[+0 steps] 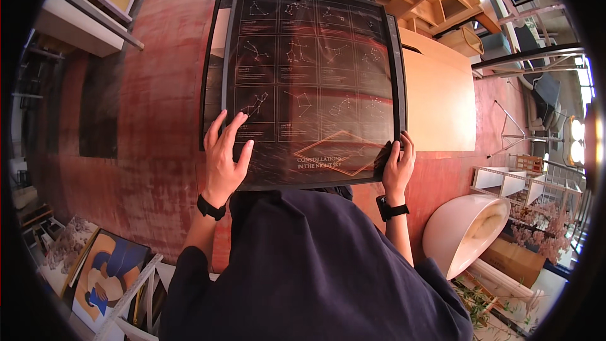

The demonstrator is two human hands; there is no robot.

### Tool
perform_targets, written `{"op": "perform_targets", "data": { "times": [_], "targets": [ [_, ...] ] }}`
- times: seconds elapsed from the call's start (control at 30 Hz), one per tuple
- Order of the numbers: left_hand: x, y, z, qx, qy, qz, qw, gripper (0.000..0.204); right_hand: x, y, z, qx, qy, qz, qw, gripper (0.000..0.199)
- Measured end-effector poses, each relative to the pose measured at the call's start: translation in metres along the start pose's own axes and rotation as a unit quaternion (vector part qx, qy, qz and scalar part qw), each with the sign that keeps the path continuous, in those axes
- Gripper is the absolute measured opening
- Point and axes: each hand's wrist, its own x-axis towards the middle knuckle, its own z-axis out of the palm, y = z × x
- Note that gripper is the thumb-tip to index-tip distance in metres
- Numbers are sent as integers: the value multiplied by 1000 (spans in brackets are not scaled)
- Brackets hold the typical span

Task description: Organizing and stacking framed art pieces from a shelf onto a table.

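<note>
We locate the framed poster (300, 82) directly in front of our dark shirt (303, 265), at the centre of the view, with its lower edge nearest the torso; its dark sheet carries a grid of 12 panels of line figures, in 3 rows of 4. Our left hand (225, 155) is spread over the lower left part of the frame, thumb apart from the fingers, the fingertips reaching over the face. Our right hand (399, 161) grips the right edge near the lower corner, fingers curled around it. We note 1 black band on each wrist. A 2nd dark edge runs along the left side; we cannot tell whether it belongs to another frame. A light wooden panel (442, 98) lies right of the poster, and a white bowl-shaped object (459, 235) stands lower right on the reddish floor (148, 107).
</note>
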Motion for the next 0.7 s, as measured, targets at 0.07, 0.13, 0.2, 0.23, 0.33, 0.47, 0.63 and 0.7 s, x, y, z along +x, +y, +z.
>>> {"op": "perform_targets", "data": {
  "times": [0.07,0.13,0.2,0.23,0.33,0.47,0.63,0.7],
  "targets": [
    [2,-1,-2,0,-7,0,1000,47,1,2,0,0,2,1,1000,27],
    [4,-3,-2,-21,5,-16,1000,46,1,1,0,12,-7,-2,1000,28],
    [10,-5,-11,-16,29,-16,999,43,-1,3,-3,-5,12,-5,1000,28],
    [13,-7,-15,-13,39,-19,999,43,-2,5,-5,-22,30,-9,999,29],
    [18,-13,-35,0,57,-41,998,43,-9,12,-20,-40,37,20,998,30],
    [20,-23,-52,24,78,-48,996,37,-23,28,-46,105,-79,324,937,46],
    [9,-18,-69,-43,-88,-328,940,32,-42,33,-46,379,-349,381,768,55],
    [-1,-20,-75,-25,-189,-375,907,44,-49,24,-41,424,-363,363,746,53]
  ]
}}
